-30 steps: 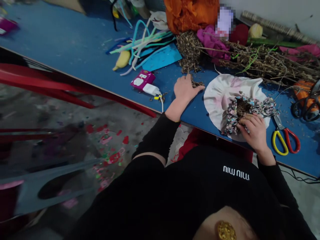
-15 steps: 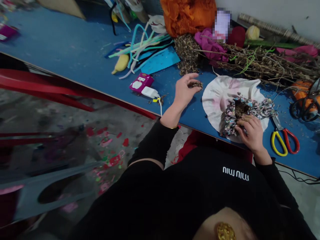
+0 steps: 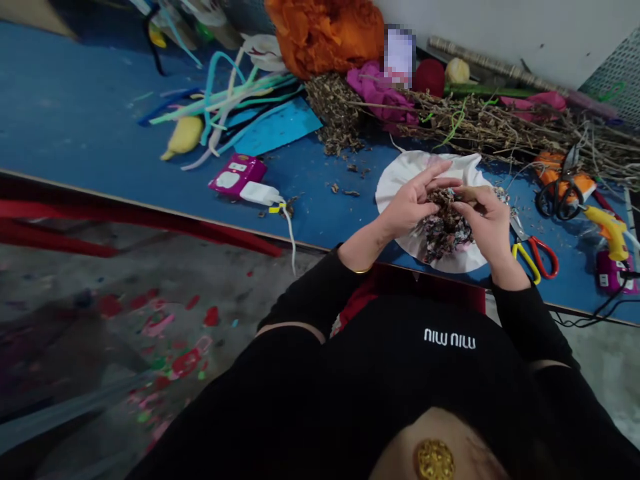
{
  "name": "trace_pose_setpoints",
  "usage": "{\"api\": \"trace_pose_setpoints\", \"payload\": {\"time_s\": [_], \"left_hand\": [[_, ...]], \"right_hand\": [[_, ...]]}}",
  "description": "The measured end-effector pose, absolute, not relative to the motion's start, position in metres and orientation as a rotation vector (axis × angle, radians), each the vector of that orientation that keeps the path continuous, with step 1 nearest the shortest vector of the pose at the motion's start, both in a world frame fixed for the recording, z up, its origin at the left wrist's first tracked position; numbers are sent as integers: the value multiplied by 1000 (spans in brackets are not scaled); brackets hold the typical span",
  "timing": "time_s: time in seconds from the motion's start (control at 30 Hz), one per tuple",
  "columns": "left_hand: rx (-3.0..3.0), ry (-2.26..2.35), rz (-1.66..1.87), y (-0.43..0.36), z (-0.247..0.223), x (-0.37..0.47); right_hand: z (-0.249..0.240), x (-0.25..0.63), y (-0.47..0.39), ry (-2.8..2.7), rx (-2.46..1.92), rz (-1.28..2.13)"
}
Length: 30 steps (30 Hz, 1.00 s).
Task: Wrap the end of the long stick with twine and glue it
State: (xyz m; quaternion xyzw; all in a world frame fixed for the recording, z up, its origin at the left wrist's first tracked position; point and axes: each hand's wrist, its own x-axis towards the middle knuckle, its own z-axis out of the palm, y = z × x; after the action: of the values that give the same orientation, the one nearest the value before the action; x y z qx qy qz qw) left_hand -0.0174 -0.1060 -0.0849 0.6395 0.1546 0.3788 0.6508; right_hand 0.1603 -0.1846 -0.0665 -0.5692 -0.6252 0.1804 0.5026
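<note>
A gathered patterned cloth point(image 3: 443, 233) with brown dried leaves point(image 3: 441, 198) in its opening lies on a round white cloth point(image 3: 395, 183). My left hand point(image 3: 413, 200) is at the left of the opening, thumb and fingers closed around some of the dried leaves. From the right, my right hand point(image 3: 485, 217) pinches the upper edge of the patterned cloth. The fingertips of both hands nearly meet over the leaves. Red-and-yellow-handled scissors point(image 3: 543, 257) lie just right of the white cloth.
Behind are a heap of dried leaves point(image 3: 333, 110), dry stems point(image 3: 490, 130) and orange crumpled material point(image 3: 325, 33). Purple power blocks point(image 3: 240, 170) with cables sit left and right. Black scissors point(image 3: 560, 197) and a yellow glue gun point(image 3: 607, 230) lie at the right.
My left hand has moved right with its dried leaves, from over the blue table to the patterned cloth. My right hand has shifted to the cloth's upper edge. The view has turned right.
</note>
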Motion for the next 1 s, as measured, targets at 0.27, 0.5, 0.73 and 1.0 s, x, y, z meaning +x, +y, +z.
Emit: {"api": "trace_pose_setpoints", "payload": {"time_s": [0.27,0.5,0.73,1.0], "left_hand": [[1098,526,841,-127,-86,-7],[834,737,867,-128,-73,0],[781,828,947,-107,-68,-20],[826,707,830,-73,-95,-43]], "right_hand": [[-75,148,-177,-1391,-1454,311],[-77,158,-174,-1191,-1433,417],[-83,173,-180,-935,-1296,532],[-92,195,-192,-807,-1332,302]]}}
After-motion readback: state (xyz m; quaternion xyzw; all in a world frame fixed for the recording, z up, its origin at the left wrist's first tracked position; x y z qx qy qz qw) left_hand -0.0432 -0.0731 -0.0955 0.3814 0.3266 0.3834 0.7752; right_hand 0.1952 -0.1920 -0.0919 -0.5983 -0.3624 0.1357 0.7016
